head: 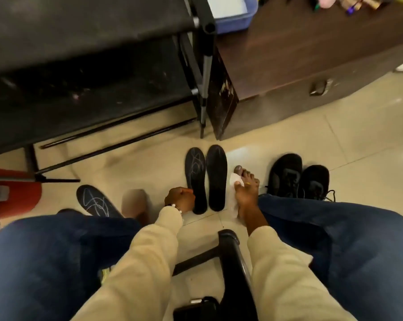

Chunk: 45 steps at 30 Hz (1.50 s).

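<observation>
a black shoe rack [84, 72] fills the far left of the tiled floor [335, 140], and a dark wooden cabinet [300, 54] stands just beside it on the right. a pair of black shoes [298, 179] sits at the right. two black insoles lie side by side in the middle of the floor, the scribbled insole [195, 179] touching the plain insole [216, 177]. a third insole [96, 201] lies to the left, partly under a knee. the left hand [179, 199] curls at the scribbled insole's heel; i cannot tell whether it grips the insole. the right hand [245, 193] clasps a white cloth [234, 181] just right of the plain insole.
</observation>
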Each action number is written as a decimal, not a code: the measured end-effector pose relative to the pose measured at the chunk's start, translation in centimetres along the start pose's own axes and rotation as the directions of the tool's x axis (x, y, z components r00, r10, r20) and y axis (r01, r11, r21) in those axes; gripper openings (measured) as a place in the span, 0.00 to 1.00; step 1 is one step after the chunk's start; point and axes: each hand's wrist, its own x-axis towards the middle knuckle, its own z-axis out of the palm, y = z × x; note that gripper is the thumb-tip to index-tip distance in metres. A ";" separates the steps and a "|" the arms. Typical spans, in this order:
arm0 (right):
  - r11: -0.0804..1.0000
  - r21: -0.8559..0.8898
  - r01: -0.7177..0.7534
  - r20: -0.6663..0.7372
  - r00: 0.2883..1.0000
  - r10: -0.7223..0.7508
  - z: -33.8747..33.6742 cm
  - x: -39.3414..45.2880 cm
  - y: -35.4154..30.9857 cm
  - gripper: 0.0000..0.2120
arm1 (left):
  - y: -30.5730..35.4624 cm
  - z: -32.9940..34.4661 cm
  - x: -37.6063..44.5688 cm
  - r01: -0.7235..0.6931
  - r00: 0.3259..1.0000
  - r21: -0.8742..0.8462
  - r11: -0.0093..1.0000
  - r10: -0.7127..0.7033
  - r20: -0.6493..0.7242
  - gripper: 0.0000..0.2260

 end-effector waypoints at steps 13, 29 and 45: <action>0.925 -0.362 0.116 0.123 0.989 -0.076 7.3 4.8 1.9 0.20 | -0.9 9.7 11.6 -0.052 0.990 0.274 0.960 0.014 0.141 0.23; 0.899 -0.419 0.129 -0.076 0.981 -0.177 1.6 4.0 1.3 0.36 | 2.1 7.1 3.2 -0.110 0.994 0.099 0.989 0.109 0.007 0.20; 0.839 0.543 0.030 0.158 0.978 -0.137 -14.5 -14.8 -8.4 0.11 | 6.1 0.3 -19.1 -0.415 0.909 -0.304 0.858 0.403 -0.105 0.19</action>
